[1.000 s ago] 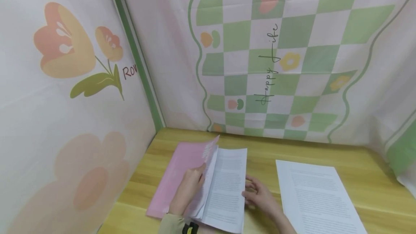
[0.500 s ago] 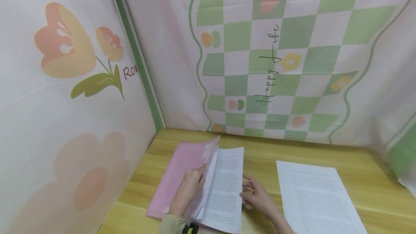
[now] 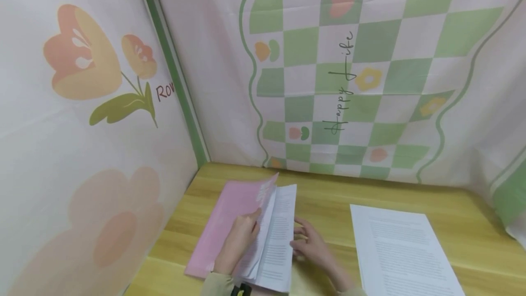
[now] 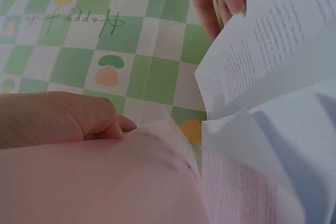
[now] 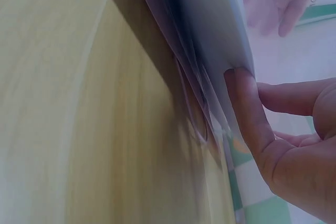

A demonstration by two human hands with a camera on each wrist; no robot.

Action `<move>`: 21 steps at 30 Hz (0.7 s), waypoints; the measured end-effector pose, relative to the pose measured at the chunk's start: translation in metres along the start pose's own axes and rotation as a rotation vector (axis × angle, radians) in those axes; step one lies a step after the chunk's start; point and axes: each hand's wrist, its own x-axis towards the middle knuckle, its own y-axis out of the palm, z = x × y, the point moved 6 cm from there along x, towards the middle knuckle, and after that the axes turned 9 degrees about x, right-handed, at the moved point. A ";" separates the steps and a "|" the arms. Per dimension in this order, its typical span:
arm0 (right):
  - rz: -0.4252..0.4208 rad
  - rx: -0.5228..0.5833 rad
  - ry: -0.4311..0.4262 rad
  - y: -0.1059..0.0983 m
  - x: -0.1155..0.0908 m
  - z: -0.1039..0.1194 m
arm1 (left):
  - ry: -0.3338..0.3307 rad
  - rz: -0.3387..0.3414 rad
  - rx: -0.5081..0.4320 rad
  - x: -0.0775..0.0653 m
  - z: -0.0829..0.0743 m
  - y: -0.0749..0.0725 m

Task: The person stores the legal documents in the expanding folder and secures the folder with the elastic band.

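Note:
A pink folder (image 3: 219, 218) lies partly open on the table in the head view, with several printed sheets inside. My left hand (image 3: 243, 229) grips its raised cover near the opening edge. In the left wrist view, the fingers of the left hand (image 4: 68, 116) curl over the top of the pink cover (image 4: 94, 182). Printed paper (image 3: 281, 232) stands tilted in the folder's opening. My right hand (image 3: 310, 243) pinches the right edge of that paper. The right wrist view shows thumb and fingers of the right hand (image 5: 294, 156) on either side of the paper's edge (image 5: 220, 30).
A separate printed sheet (image 3: 404, 250) lies flat to the right on the wooden table (image 3: 324, 204). A thin pink loop (image 5: 191, 108) sticks out at the folder's lower edge. Patterned cloth (image 3: 304, 95) hangs behind the table and along the left side.
My right hand has moved left, carrying the paper's right edge with it toward the folder; less of the printed page shows. The left hand and the folder have stayed nearly still.

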 end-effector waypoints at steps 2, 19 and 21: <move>0.000 0.002 -0.003 0.003 0.002 0.000 | -0.009 0.009 -0.006 0.000 0.000 0.000; 0.019 -0.009 0.013 0.010 -0.003 -0.004 | -0.008 0.023 -0.014 0.000 0.000 0.001; 0.022 0.000 0.023 0.011 -0.004 -0.004 | -0.024 0.036 -0.022 0.000 0.001 0.002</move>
